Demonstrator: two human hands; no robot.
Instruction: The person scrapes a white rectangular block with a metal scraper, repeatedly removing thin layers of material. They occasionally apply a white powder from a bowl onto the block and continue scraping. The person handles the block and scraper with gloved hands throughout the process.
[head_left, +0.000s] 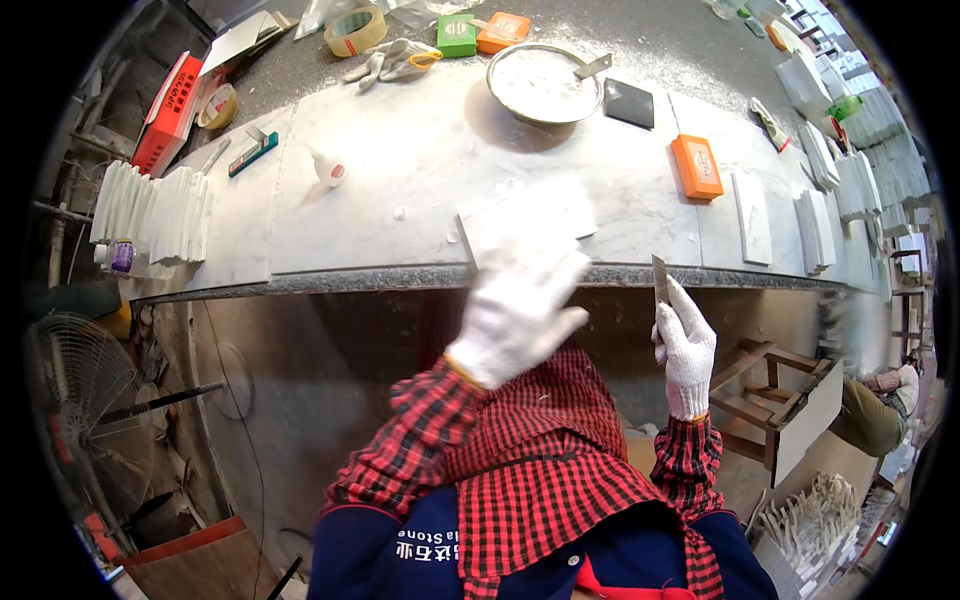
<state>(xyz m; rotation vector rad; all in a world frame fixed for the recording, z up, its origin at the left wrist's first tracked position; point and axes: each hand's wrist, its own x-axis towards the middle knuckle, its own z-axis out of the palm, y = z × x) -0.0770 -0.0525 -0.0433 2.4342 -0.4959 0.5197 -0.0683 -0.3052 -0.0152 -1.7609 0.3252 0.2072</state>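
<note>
My left hand, in a white knitted glove, lies over a small white stone tile at the table's front edge. Its fingertips are smeared by motion, but the hand looks flat with the thumb spread away. In front of the table edge, my right hand, also gloved, grips a thin metal scraper blade that points upward. Beyond the tile stands a metal bowl of white powder or paste with a scraper resting in it. A small white bottle stands to the left.
Stacked white tiles stand at the left, more tiles at the right. An orange box, a black square plate, a teal-handled cutter and tape lie about. Below are a fan and a wooden stool; another person sits far right.
</note>
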